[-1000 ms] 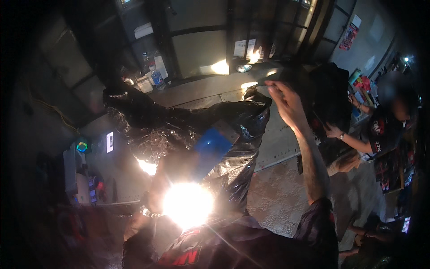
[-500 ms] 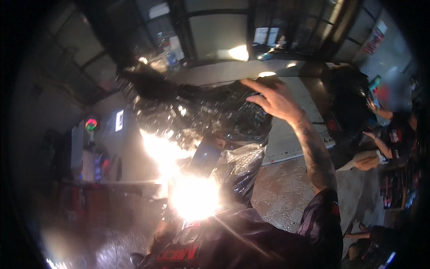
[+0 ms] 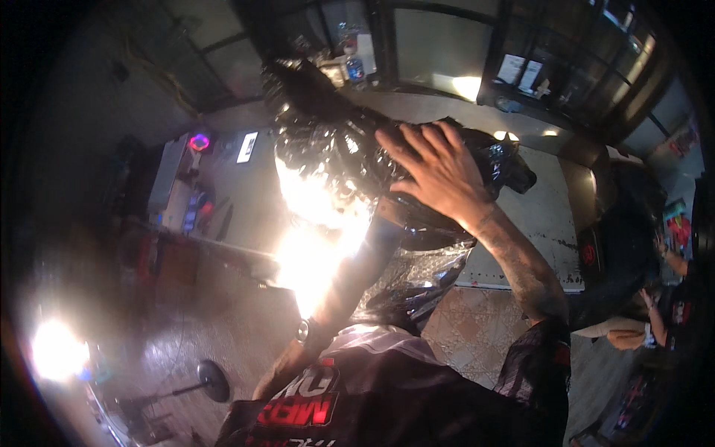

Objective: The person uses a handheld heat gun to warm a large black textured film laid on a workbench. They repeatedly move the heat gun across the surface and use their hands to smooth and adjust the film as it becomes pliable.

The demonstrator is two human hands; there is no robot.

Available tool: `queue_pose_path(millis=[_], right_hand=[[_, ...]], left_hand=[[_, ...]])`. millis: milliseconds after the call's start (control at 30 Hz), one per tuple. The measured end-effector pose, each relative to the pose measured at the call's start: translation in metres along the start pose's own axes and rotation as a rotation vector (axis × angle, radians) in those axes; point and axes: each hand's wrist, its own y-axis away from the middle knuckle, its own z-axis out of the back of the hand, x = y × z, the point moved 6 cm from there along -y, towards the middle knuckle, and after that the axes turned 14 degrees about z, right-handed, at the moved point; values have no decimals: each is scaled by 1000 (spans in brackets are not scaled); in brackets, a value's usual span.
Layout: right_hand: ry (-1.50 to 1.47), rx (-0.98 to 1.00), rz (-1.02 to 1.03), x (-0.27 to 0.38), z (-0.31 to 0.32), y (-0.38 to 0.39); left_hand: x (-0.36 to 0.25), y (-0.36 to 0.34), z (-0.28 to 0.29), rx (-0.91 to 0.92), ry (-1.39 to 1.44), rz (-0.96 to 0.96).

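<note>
- The black plastic (image 3: 357, 153), crinkled and shiny, lies at 12 o'clock from the middle of the view, over a pale bench (image 3: 532, 223) that shows bare at 3 o'clock.
- The right hand (image 3: 439, 175) comes to its 5 o'clock side, palm down, fingers spread wide and thumb apart; it seems to rest on the plastic, gripping nothing visible.
- The left hand (image 3: 357, 268) lies at 6 o'clock, past a wristwatch (image 3: 303, 330); its fingers are lost in glare, so whether they are wide, narrow or holding something cannot be told.
- Handling so thin a film well probably means pressing with a flat palm rather than fingertips, which could snag or tear it.
- Steadying one side while the other hand works outward would likely limit sliding (the creases look deep already).
- Turning the lamp's glare aside would help: it washes out the plastic's lower left side, where a fold could go unnoticed.
- Writing: the wearer's shirt (image 3: 357, 372) carries large red and white lettering towards 7 o'clock.
- Two white papers (image 3: 512, 68) between 1 and 2 o'clock bear print too small to read.
- A bottle (image 3: 354, 68) at 12 o'clock has a blue label, also unreadable.
</note>
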Motion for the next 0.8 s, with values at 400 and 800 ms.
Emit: queue_pose_path(millis=[400,800], right_hand=[[-83,-111,28,-5,12,-5],[-44,-189,91,4,11,8]], left_hand=[[29,31,35,-141,-184,124],[-23,-39,36,175,-122,-64]])
